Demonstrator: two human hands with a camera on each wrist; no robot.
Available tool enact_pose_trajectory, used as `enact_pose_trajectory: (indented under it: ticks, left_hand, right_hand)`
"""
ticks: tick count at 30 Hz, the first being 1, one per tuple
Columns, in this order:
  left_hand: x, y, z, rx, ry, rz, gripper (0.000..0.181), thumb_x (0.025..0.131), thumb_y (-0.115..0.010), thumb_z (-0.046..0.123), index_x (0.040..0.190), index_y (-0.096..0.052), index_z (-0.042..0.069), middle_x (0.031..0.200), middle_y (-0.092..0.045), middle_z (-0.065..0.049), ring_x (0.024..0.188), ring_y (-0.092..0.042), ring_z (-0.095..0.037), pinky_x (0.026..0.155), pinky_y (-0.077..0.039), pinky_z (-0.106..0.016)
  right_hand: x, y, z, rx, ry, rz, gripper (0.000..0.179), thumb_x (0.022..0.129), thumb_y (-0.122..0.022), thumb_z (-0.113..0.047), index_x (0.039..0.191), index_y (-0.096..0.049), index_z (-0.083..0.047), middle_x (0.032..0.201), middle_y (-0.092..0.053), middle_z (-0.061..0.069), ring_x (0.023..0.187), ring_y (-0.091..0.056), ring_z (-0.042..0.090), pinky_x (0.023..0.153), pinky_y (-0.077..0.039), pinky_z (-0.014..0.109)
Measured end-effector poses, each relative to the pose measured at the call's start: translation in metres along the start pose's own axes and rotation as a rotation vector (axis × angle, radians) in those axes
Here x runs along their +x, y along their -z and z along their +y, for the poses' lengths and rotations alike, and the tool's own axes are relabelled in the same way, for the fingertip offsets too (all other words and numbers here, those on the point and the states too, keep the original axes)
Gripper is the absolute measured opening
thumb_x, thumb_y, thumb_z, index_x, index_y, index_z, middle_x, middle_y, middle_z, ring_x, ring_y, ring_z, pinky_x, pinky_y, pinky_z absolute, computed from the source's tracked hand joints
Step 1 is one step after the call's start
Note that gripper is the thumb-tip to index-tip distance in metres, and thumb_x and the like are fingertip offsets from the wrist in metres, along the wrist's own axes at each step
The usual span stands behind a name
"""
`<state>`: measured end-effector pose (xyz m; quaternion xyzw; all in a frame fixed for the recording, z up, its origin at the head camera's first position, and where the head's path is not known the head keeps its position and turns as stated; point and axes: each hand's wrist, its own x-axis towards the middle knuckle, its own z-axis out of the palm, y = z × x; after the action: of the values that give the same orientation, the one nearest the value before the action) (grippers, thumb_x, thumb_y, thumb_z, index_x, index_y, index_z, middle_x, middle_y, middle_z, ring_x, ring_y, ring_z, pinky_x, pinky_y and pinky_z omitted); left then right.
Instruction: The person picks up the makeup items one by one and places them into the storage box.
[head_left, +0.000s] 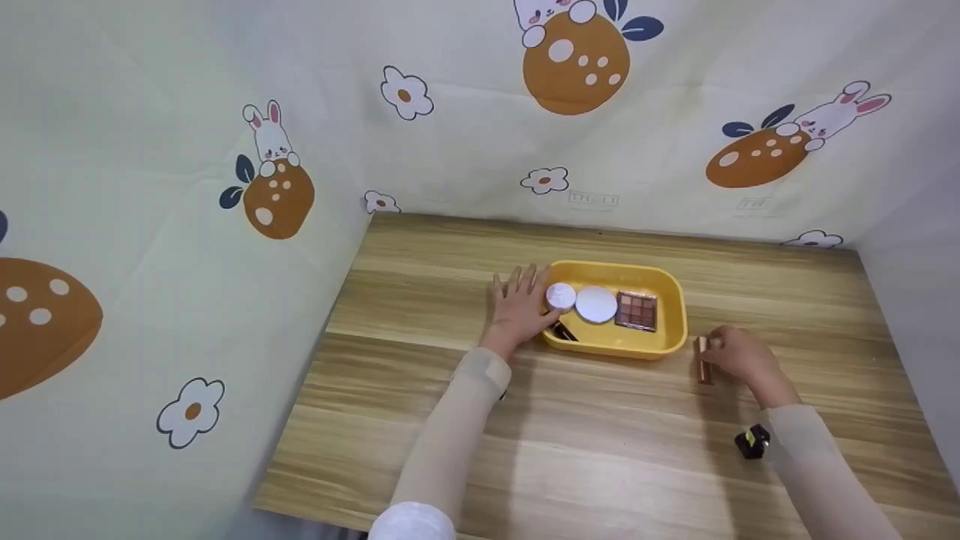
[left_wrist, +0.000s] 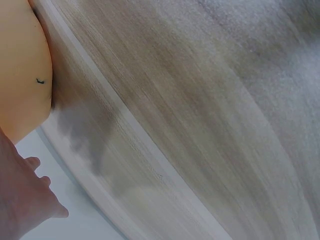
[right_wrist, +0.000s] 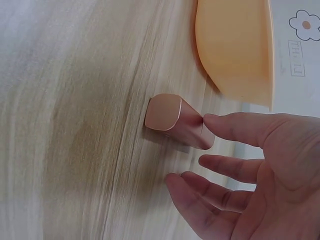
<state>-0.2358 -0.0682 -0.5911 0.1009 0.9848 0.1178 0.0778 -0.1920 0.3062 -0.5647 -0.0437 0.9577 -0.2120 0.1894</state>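
My left hand [head_left: 519, 311] rests against the left end of a yellow tray [head_left: 679, 315], fingers spread and thumb over the rim. The left wrist view shows part of this hand [left_wrist: 27, 195] below the tray's outer wall [left_wrist: 25, 65]. Inside the tray are a small round case [head_left: 561, 296], a larger white round case [head_left: 597, 305], an eyeshadow palette [head_left: 637, 311] and a black tube [head_left: 562, 331]. Right of the tray, a rose-gold lipstick-like tube [right_wrist: 185, 122] lies on the table. My right hand [head_left: 746, 358] is beside it, thumb tip at the tube, other fingers apart from it.
The wood-grain table [head_left: 600, 450] meets a printed cloth wall [head_left: 450, 150] at the back, with another cloth wall [head_left: 150, 300] on the left. A small black device [head_left: 752, 441] shows beside my right wrist.
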Motion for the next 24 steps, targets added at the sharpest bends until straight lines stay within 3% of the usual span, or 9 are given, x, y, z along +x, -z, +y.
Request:
enact_pose_trajectory:
  ticks: [7, 13, 17, 24]
  left_hand:
    - [0.000, 0.001, 0.001, 0.013, 0.004, -0.004, 0.085, 0.095, -0.044, 0.067, 0.162, -0.007, 0.031, 0.169, -0.015, -0.005, 0.157, -0.011, -0.032, 0.123, -0.003, -0.065]
    - [-0.001, 0.001, 0.001, 0.003, -0.004, 0.006, 0.085, 0.095, -0.046, 0.066, 0.162, -0.007, 0.031, 0.169, -0.015, -0.006, 0.157, -0.011, -0.033, 0.122, -0.003, -0.065]
    - [-0.001, 0.002, 0.001, -0.008, -0.004, 0.004, 0.085, 0.095, -0.046, 0.066, 0.162, -0.008, 0.031, 0.169, -0.015, -0.006, 0.157, -0.011, -0.032, 0.122, -0.002, -0.066]
    - [-0.001, 0.000, 0.000, -0.030, -0.014, 0.026, 0.083, 0.094, -0.047, 0.066, 0.161, -0.011, 0.032, 0.168, -0.018, -0.007, 0.156, -0.013, -0.033, 0.122, -0.003, -0.066]
  right_hand:
    - [-0.001, -0.003, -0.002, 0.025, -0.005, -0.002, 0.059, 0.085, -0.069, -0.022, 0.126, -0.054, 0.016, 0.109, -0.065, 0.033, 0.090, -0.061, 0.039, 0.083, -0.051, 0.058]
    - [-0.001, -0.007, -0.003, 0.053, 0.003, -0.005, 0.057, 0.083, -0.071, -0.021, 0.124, -0.056, 0.016, 0.095, -0.067, 0.024, 0.081, -0.061, 0.030, 0.070, -0.052, 0.043]
    - [-0.002, -0.009, -0.005, 0.084, 0.001, -0.019, 0.055, 0.085, -0.071, -0.022, 0.123, -0.057, 0.015, 0.098, -0.070, 0.022, 0.080, -0.063, 0.025, 0.067, -0.050, 0.034]
    - [-0.003, -0.011, -0.005, 0.084, -0.014, -0.012, 0.051, 0.086, -0.072, -0.025, 0.119, -0.060, 0.012, 0.100, -0.074, 0.022, 0.081, -0.065, 0.024, 0.066, -0.048, 0.032]
